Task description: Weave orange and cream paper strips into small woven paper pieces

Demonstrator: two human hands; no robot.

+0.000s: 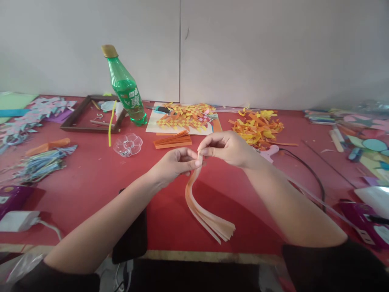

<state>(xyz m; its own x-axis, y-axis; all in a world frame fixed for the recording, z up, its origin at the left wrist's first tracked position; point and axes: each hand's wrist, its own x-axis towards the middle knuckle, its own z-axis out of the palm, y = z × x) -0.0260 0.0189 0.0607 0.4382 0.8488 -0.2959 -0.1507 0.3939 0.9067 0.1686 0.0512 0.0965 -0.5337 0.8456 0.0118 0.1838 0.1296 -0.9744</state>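
Note:
A bundle of pale peach paper strips [194, 198] hangs from my two hands over the red tabletop, curving down and fanning out to the right at its loose end. My left hand [179, 162] pinches the bundle near its top between thumb and fingers. Right beside it, my right hand [223, 148] pinches the very tip of the strips from above. The fingertips of both hands almost touch. Behind the hands lies a stack of orange paper strips [173, 140]. Past that, a white board [154, 123] carries a yellow and orange woven paper piece [185, 117].
A green bottle [129, 93] stands by a brown frame [91, 129]. Nearby is a clear flower-shaped dish [128, 145]. Yellow-orange paper scraps [257, 127] and a pink glue gun [270, 153] with a black cord lie right. A dark phone [130, 231] sits at the front edge.

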